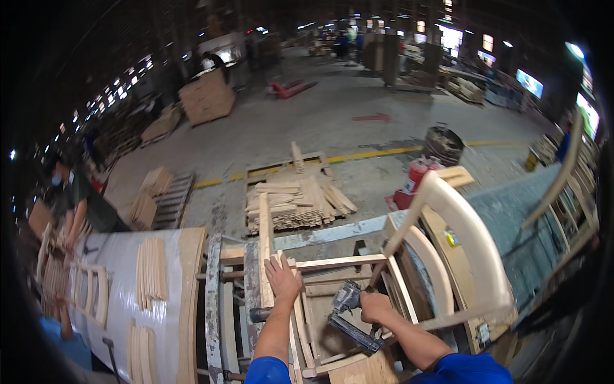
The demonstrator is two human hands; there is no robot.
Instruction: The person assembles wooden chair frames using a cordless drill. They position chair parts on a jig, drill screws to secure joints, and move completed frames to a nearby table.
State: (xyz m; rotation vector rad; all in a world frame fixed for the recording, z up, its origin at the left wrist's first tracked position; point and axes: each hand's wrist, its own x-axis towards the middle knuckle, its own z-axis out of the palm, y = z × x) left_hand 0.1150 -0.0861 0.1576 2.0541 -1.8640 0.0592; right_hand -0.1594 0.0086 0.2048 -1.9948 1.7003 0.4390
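Observation:
A pale wooden chair frame (342, 261) lies on its side on the work stand, its curved backrest (465, 221) rising at the right. My left hand (283, 280) presses flat on the frame's left end, fingers stretched out, beside an upright wooden leg (264, 240). In my right hand (376, 308) is a nail gun (347, 299), held by its handle over the inside of the frame, its long dark magazine slanting toward me. The gun's nose appears apart from the wood. A dark rod-like clamp end (260, 314) sits by my left wrist.
Left stands a plastic-covered table (182, 281) with stacked slats (151, 272); a co-worker (86, 201) stands beyond it. Ahead, a pallet (252, 224) bears many wood strips. A red container (419, 176) and dark drum (443, 146) stand beyond the chair. Another chair (563, 185) is far right.

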